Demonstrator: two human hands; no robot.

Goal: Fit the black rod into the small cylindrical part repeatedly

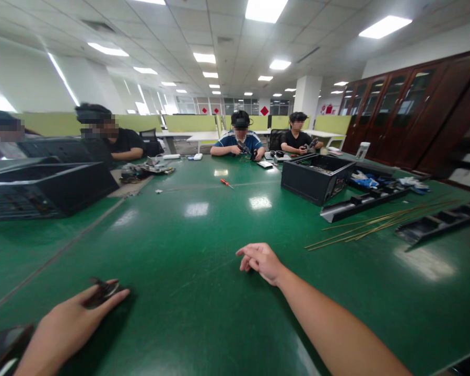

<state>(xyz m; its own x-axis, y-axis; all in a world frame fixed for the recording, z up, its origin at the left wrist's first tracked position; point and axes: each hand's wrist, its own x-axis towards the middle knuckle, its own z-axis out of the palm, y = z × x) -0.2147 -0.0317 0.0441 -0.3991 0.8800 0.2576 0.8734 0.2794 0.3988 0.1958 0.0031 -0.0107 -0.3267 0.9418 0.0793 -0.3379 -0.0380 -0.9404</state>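
Observation:
My left hand [68,318] is low on the left, just above the green table. Its thumb and fingers grip a small dark object [105,293] with a shiny curved part; its exact kind is not clear. My right hand [260,262] hovers over the middle of the table, fingers loosely bent and apart, with nothing in it. At the lower left edge, beside my left wrist, a dark item [6,342] is partly cut off by the frame.
A red screwdriver [226,183] lies farther back on the green table [180,235]. Black computer cases [313,180] stand left and right. Thin brass-coloured rods [360,225] and black metal rails [364,202] lie on the right. Several people sit across the table, one holding a power drill [243,147].

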